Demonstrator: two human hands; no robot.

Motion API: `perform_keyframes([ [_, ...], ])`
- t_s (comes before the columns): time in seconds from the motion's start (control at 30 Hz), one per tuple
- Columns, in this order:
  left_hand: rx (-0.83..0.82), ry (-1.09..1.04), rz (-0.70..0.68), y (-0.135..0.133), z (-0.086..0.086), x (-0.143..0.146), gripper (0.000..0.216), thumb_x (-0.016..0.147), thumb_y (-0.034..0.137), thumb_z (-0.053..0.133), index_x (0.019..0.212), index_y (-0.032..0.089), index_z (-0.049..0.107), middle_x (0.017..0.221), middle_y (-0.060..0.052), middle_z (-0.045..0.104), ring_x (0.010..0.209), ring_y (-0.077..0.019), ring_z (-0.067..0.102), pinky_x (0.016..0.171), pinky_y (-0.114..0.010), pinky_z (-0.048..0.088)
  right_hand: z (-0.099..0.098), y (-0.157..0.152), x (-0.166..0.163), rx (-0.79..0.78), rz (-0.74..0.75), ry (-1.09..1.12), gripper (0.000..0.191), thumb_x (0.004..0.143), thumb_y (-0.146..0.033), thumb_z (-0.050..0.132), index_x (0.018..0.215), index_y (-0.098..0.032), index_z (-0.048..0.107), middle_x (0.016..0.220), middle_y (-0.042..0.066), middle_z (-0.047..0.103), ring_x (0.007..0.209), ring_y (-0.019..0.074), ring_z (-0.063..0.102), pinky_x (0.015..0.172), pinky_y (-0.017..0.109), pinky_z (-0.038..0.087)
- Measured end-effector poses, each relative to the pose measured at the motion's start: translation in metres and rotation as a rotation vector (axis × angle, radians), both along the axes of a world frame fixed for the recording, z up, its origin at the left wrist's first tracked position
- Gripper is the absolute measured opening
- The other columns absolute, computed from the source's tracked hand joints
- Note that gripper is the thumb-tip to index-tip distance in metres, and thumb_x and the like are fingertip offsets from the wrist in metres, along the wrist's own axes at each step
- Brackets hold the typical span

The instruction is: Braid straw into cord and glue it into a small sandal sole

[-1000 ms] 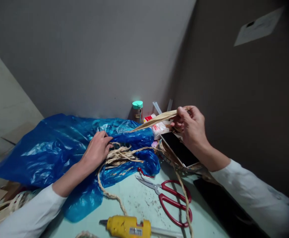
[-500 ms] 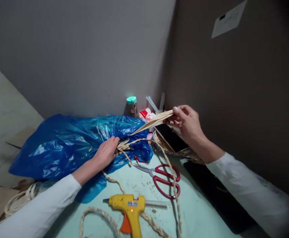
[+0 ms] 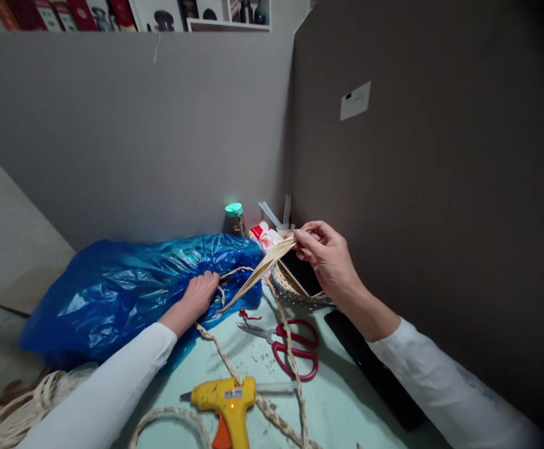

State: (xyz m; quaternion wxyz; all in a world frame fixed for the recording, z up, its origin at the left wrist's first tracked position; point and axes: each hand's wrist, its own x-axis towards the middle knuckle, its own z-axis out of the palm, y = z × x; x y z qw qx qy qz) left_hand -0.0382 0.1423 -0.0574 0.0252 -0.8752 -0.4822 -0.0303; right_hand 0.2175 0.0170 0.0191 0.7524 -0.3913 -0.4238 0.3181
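My right hand (image 3: 325,252) is closed, pinching the top of a pale, dried husk-like strip (image 3: 257,272) that slants down to the left. Near the bag's mouth, my left hand (image 3: 197,294) is wrapped round the gathered plastic of a blue bag (image 3: 108,293). A thin braided cord (image 3: 220,352) comes out from under that hand and runs towards the front of the table. Another braided length (image 3: 291,349) loops over the handles of the red-handled scissors (image 3: 300,368). What else the left fingers may hold is hidden.
A yellow glue gun (image 3: 227,396) with its light on lies on the pale green table (image 3: 262,355). Behind stand a jar with a turquoise lid (image 3: 233,210) and a basket (image 3: 285,284) holding a phone. A long black object (image 3: 374,368) lies right; coiled cord (image 3: 33,405) sits left.
My view has tilted up, bringing a shelf into sight. The strip's lower end has come down in front of the bag's mouth, and the loose fibres beside my left hand no longer show.
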Motion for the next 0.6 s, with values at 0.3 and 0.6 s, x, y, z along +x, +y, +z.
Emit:
perform_keyframes([
  [0.3, -0.025, -0.326, -0.115, -0.07, 0.089, -0.013, 0.019, 0.093, 0.025, 0.054, 0.102, 0.013, 0.066, 0.105, -0.014, 0.068, 0.099, -0.0272, 0.064, 0.092, -0.047, 0.05, 0.024, -0.04, -0.012, 0.055, 0.102, -0.101, 0.028, 0.073, -0.037, 0.079, 0.077, -0.018, 0.059, 0.062, -0.005, 0.058, 0.051, 0.0074, 0.049, 0.049, 0.02, 0.04],
  [0.6, -0.31, -1.079, -0.206, -0.202, 0.123, 0.037, 0.022, 0.077, 0.026, 0.072, 0.098, 0.024, 0.067, 0.092, 0.0, 0.073, 0.083, -0.0189, 0.069, 0.078, -0.03, 0.054, 0.04, -0.084, -0.044, 0.127, 0.191, -0.309, 0.028, 0.079, -0.04, 0.076, 0.08, -0.021, 0.056, 0.073, -0.002, 0.06, 0.061, 0.0114, 0.056, 0.056, 0.024, 0.046],
])
